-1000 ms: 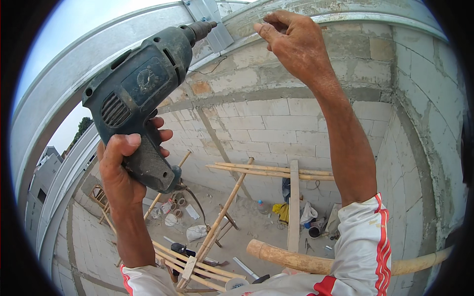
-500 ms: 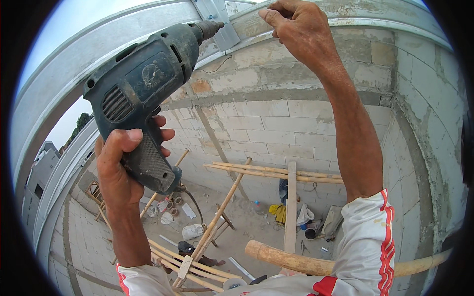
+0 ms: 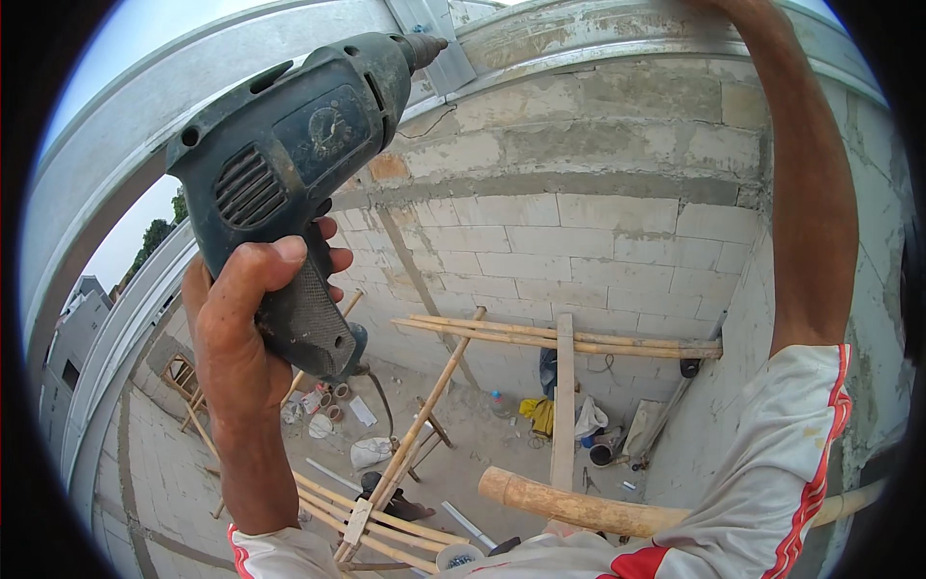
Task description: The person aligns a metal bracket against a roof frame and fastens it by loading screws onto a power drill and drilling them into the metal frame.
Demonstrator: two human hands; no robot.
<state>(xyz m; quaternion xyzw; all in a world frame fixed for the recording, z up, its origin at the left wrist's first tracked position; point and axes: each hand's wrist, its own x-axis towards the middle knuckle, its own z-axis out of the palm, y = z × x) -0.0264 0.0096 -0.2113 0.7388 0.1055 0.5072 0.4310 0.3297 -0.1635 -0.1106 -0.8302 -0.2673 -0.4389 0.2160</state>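
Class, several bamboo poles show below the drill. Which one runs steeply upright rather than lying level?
The slanted bamboo pole that rises from lower left to the level pair against the block wall. Those two lie level; the thick pole in front lies almost level too.

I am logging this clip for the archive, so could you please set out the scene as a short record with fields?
Setting: high up by a block wall, with a littered floor far below
Left hand: fingers wrapped round the grip of a blue-grey electric drill
Drill: tip raised toward a metal bracket on the grey steel beam
Right hand: out of view above; only the raised forearm shows
Below: bamboo poles
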